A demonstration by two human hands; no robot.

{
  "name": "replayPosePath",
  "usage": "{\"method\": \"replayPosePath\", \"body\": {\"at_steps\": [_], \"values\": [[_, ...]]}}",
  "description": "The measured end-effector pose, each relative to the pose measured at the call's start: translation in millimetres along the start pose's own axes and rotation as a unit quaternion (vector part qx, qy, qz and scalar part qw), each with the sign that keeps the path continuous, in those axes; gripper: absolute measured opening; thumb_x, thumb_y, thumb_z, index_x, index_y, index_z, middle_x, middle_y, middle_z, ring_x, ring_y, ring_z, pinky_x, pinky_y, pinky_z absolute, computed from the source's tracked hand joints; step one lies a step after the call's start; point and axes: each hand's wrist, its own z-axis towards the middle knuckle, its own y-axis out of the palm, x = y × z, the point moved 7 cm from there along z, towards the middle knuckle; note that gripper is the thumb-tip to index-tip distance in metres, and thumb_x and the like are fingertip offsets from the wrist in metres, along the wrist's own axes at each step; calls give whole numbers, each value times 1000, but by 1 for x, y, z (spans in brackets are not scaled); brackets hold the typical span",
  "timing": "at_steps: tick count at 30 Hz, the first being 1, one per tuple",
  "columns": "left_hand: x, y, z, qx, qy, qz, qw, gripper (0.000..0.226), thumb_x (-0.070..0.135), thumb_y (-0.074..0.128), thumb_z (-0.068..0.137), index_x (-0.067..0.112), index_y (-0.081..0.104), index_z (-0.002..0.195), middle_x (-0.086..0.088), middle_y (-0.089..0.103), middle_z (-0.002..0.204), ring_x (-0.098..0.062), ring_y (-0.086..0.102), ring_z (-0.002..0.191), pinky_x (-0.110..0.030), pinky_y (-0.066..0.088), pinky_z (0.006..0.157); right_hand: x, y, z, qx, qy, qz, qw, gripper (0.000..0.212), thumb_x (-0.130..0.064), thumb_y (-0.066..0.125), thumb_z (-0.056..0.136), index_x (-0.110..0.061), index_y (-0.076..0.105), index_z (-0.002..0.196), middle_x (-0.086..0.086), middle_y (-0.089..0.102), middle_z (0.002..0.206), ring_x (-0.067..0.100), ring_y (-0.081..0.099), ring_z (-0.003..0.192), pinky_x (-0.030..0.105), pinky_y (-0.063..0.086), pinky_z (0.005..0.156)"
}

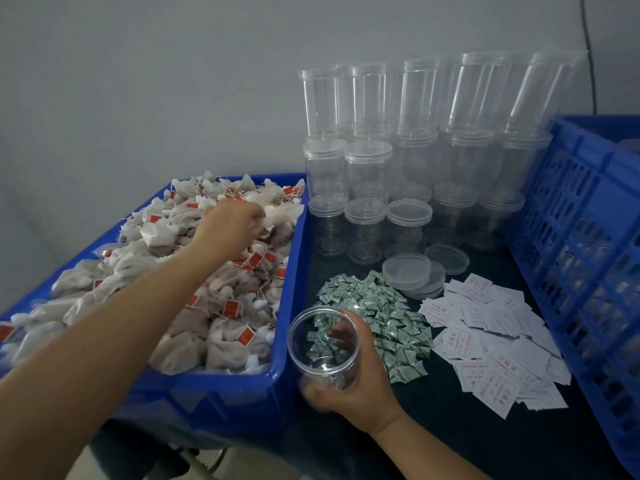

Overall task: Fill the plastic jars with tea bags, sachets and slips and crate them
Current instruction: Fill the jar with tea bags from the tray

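Up front in the head view, the right hand (pixel 349 372) grips an empty clear jar (pixel 323 344) low on its wall, mouth tilted toward the camera, just beside the blue tub (pixel 294 271). The left hand (pixel 232 226) pinches a tea bag (pixel 280 216) on the heap. Bags look soft and light, best taken by the gathered top; the jar seems thin and slick, so wrap its body. Sachets (pixel 384 317) and slips (pixel 491 344) lie on the tabletop (pixel 450 434).
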Motion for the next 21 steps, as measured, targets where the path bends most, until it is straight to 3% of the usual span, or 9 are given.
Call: {"method": "replayPosePath", "body": {"at_steps": [6,9,14,19,21], "values": [[-8,-23,-21,-38,-44,-177,983,22,31,59,91,17,67,106,1,65,100,-13,56,87,-25,37,71,3,2,-2,-5,11,22,1000,93,-33,89,60,-58,39,135,-15,50,131,11,51,126,15,47,95],[7,-36,-34,-72,-26,-217,973,19,32,60,91,19,67,102,6,63,94,-10,56,85,-22,39,71,1,2,-2,-7,14,32,999,92,-34,89,60,-61,40,132,-3,50,134,9,51,125,13,49,89],[43,-51,-66,-141,4,-328,934,6,29,62,89,33,67,86,10,68,84,-9,64,81,-20,50,72,-3,3,-3,-6,12,37,999,88,-37,86,59,-61,40,131,3,49,132,8,51,124,10,47,87],[75,-37,-94,-217,55,-322,920,7,29,63,88,34,66,90,17,68,84,3,63,77,-12,48,67,-3,3,-2,-6,14,49,999,89,-34,87,59,-62,41,130,5,49,135,14,51,126,14,49,87],[84,-30,-100,-230,80,-287,927,10,28,63,88,38,63,88,18,65,84,9,59,75,-7,44,64,-1,4,-2,-8,19,56,998,91,-32,88,60,-54,41,135,7,49,137,20,51,128,18,51,89]]}}
